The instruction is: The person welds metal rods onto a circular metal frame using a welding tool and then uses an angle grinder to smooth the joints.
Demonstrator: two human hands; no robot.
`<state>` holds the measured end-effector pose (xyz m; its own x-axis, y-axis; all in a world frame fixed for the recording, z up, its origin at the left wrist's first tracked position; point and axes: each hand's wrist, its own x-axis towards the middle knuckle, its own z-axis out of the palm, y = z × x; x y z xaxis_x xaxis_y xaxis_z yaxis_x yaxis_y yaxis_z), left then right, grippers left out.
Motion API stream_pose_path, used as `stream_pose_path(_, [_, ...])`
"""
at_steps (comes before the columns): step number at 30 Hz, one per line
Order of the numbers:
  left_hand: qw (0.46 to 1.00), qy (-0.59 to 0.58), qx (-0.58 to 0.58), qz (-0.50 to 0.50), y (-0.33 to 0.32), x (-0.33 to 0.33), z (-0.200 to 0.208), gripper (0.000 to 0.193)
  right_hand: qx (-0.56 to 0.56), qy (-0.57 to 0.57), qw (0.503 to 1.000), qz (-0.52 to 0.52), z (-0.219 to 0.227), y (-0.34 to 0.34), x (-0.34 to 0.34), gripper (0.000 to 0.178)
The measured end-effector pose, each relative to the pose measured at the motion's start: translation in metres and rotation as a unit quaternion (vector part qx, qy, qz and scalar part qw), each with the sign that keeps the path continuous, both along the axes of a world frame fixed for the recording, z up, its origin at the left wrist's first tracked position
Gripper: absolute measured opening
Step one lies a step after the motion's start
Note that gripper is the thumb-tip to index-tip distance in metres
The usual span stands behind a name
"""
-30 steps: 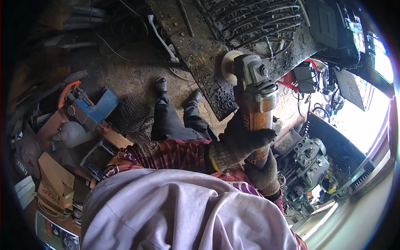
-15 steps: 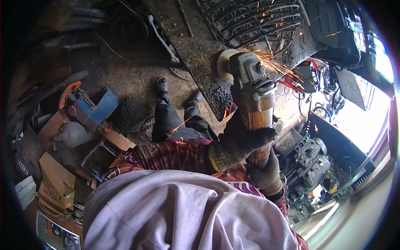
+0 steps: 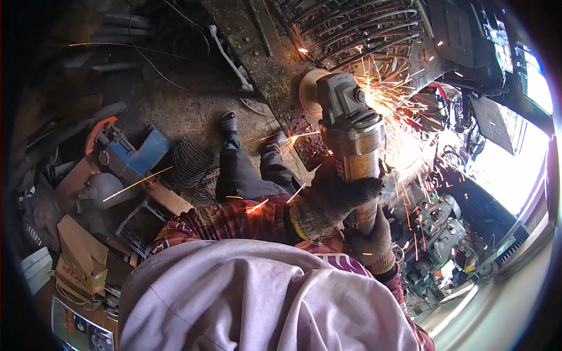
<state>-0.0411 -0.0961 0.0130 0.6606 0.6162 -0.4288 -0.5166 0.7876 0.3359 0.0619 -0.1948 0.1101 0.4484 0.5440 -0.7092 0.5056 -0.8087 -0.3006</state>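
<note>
In both hands I hold a worn angle grinder (image 3: pixel 354 153), its head pointing away from me. My left hand (image 3: pixel 328 205), in a dark work glove, is closed around the middle of its body. Around the rear end wraps my right hand (image 3: pixel 373 241), gloved as well. The pale round disc (image 3: pixel 310 92) stands on edge at the left of the grinder head, over the dark metal table (image 3: pixel 266 76). Bright sparks (image 3: pixel 392 108) burst to the right. What the disc touches is hidden by the grinder head.
Curved metal bars (image 3: pixel 369 41) lie in a row on the table's far part. A person's legs (image 3: pixel 249 169) are at the left of the table. A blue and orange machine (image 3: pixel 143 152), coiled rods (image 3: pixel 190 161) and a cardboard box (image 3: pixel 82 254) stand left; a grey engine-like machine (image 3: pixel 436 231) stands right.
The sparks have grown much brighter and wider, now spraying right and down past the grinder, with stray streaks at left. The grinder head has shifted slightly left. Both hands keep their grip.
</note>
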Motion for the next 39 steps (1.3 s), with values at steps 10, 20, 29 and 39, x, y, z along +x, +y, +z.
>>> stream_pose_path(10, [0.999, -0.003, 0.040, 0.011, 0.007, -0.004, 0.004, 0.038, 0.051, 0.017, 0.998, 0.029, 0.007, 0.007, -0.006, 0.069])
stream_pose_path(20, [0.994, 0.010, 0.103, 0.033, 0.003, -0.003, 0.001, 0.036, -0.018, 0.060, 0.996, -0.064, 0.013, 0.018, -0.012, 0.065])
stream_pose_path(29, [0.999, 0.031, 0.029, 0.004, 0.000, -0.003, 0.001, 0.034, 0.120, 0.203, 0.956, -0.173, 0.006, 0.005, -0.017, 0.061])
stream_pose_path(39, [0.999, 0.034, 0.033, -0.020, -0.005, -0.009, -0.009, 0.044, 0.097, 0.100, 0.990, -0.010, -0.003, 0.001, -0.002, 0.078])
